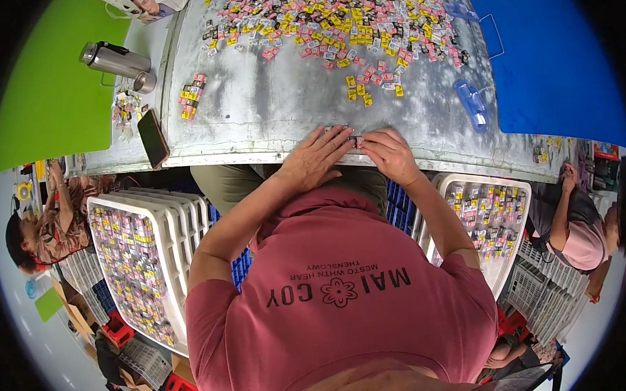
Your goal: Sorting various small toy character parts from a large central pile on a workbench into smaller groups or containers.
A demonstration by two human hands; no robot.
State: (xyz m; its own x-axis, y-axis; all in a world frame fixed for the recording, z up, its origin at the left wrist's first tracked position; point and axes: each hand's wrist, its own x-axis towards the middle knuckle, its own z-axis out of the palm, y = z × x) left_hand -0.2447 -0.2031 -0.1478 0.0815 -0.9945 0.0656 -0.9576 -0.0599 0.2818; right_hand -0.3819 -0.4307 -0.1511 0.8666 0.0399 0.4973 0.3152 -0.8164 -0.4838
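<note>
Beside the metal table, white trays hold packets; left grip flat, right grip pinching another.

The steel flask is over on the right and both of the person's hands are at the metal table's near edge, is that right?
No, the steel flask is on the left, as the head view shows. The left hand and right hand are at the near edge of the metal table.

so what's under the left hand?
Metal tabletop shows beside the left hand; small packets show between it and the right hand. Whatever its palm covers is hidden.
</note>
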